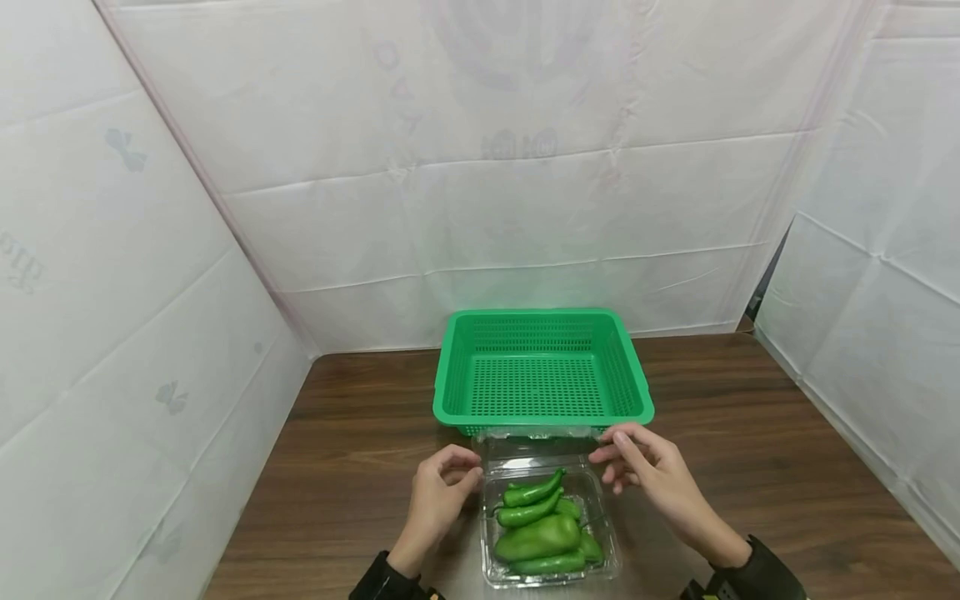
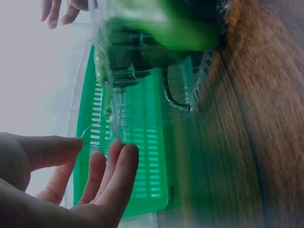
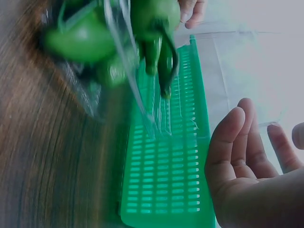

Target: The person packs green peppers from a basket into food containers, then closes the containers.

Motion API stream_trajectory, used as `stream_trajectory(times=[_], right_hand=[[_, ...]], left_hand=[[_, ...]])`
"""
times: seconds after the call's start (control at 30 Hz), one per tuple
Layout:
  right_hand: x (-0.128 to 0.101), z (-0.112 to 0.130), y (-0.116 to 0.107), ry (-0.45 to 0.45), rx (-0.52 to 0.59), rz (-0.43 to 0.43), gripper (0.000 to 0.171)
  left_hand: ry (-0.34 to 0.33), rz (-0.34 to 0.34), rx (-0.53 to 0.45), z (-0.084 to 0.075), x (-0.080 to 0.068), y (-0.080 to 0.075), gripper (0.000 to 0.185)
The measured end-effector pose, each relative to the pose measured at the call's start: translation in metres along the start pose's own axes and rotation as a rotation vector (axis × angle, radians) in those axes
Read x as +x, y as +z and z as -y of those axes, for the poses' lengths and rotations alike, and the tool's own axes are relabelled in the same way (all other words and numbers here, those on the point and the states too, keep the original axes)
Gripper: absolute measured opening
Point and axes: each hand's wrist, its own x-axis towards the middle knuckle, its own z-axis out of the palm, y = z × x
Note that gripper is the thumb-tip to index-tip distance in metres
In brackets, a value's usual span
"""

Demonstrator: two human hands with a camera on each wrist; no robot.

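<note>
left hand (image 1: 438, 492): forward, fingers loosely curled | right hand (image 1: 645, 467): forward, fingers gently bent

The clamshell box (image 1: 550, 533) is thin clear plastic, glossy with bright glints along its raised lid. The green peppers (image 1: 538, 535) inside have smooth, shiny skin. The basket (image 1: 542, 372) is matt green perforated plastic. The table (image 1: 757, 467) shows dark wood grain with a soft sheen. White creased cloth (image 1: 480, 183) forms the backdrop.
</note>
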Motion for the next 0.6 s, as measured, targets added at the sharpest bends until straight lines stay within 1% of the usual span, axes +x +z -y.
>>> stream_trajectory(times=[0.07,0.1,0.23,0.33,0.47,0.6], right_hand=[[-0.002,0.001,0.001,0.010,-0.002,-0.008,0.034],[-0.003,0.001,0.002,0.013,-0.007,-0.011,0.033],[-0.009,0.005,0.007,0.073,-0.017,-0.048,0.032],[-0.013,0.005,0.009,0.077,-0.029,-0.056,0.028],[-0.017,0.001,0.009,0.065,-0.033,-0.043,0.022],[-0.021,0.000,0.010,0.068,-0.040,-0.040,0.020]], left_hand=[[0.005,0.008,-0.024,-0.001,-0.003,-0.001,0.009],[0.003,0.014,-0.034,-0.001,-0.005,-0.002,0.011],[-0.050,0.039,-0.047,-0.005,-0.017,-0.006,0.031],[-0.094,0.058,-0.032,-0.014,-0.027,-0.008,0.041],[-0.111,0.094,-0.036,-0.025,-0.036,-0.007,0.039],[-0.122,0.109,-0.068,-0.027,-0.044,-0.004,0.038]])
